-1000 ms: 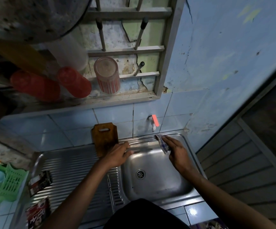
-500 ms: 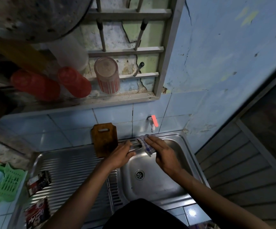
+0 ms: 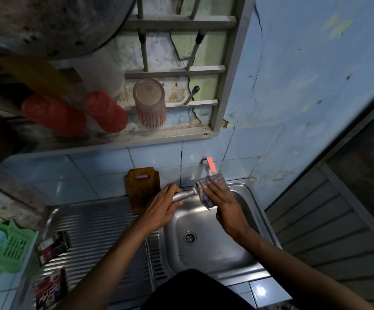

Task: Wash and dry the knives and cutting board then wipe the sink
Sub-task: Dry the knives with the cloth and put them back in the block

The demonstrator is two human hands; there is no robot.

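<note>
We see two dark packets: one packet (image 3: 53, 246) lies on the ribbed drainer (image 3: 96, 231) at about 9 o'clock from the drain (image 3: 190, 237), and a second packet (image 3: 51, 287) lies at 8 o'clock. The second one has white letters, but they are too blurry for us to read.

Our left hand (image 3: 162, 209) curls round the knife (image 3: 184, 195) and grips it over the sink (image 3: 215, 247). We see only a short shiny piece of the knife. One end is hidden in the left hand and the other end is wrapped in the checked cloth (image 3: 206, 191). Our right hand (image 3: 223, 203) presses the cloth round the knife, and its fingers are bent over the cloth.

The brown board (image 3: 142, 189) leans on the tiles at 11 o'clock from the drain, just behind the left hand. The tap (image 3: 210, 167) with its red handle sticks out at 12 o'clock, right above the cloth.

Higher up, a striped cup (image 3: 150, 104) and two red cups (image 3: 105, 113) stand upside down on a rack (image 3: 177, 73). A green basket (image 3: 9, 249) sits at the far left, cut off by the edge. A big round pan (image 3: 47, 25) at the top left is only partly seen.
</note>
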